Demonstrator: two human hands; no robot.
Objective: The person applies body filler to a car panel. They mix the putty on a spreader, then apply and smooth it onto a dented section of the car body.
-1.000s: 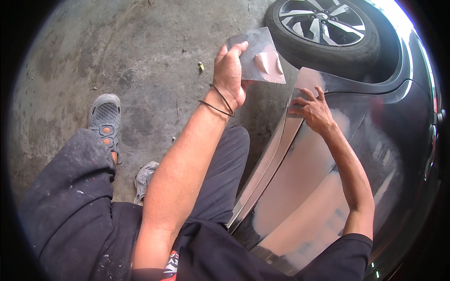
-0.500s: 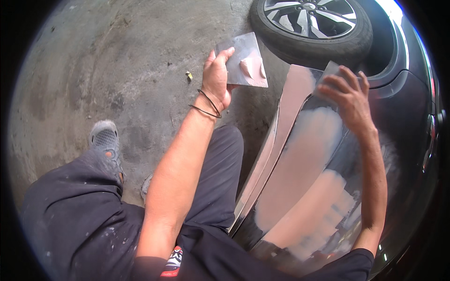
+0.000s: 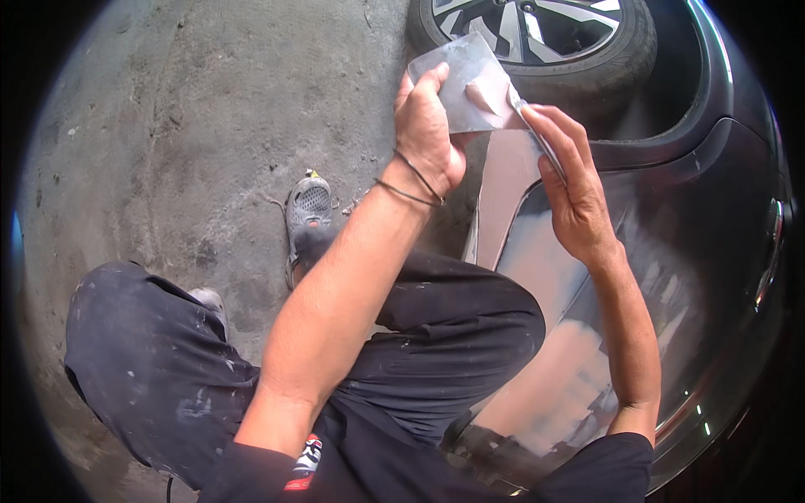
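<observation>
My left hand (image 3: 426, 126) grips a flat grey square putty board (image 3: 451, 69) by its near left edge, thumb on top. A lump of pink body filler (image 3: 488, 99) sits on the board's right half. At the board's right edge, my right hand (image 3: 573, 189) holds a thin putty spreader (image 3: 543, 144) nearly edge-on, its tip at the filler. Below both hands lies the dark car's side, with pink filler along the sill strip (image 3: 506, 172) and in broad patches on the panel (image 3: 555, 381). My knee covers part of these patches.
A car wheel (image 3: 579, 82) with a black tyre stands just beyond the board, under the wheel arch (image 3: 671, 144). My bent legs (image 3: 457, 323) reach close to the panel. One grey clog (image 3: 309, 210) rests on the stained concrete floor (image 3: 201, 142).
My right hand has lifted the spreader off the car panel and brought it left to the board. The board has moved right and tilted. My right knee now covers more of the panel.
</observation>
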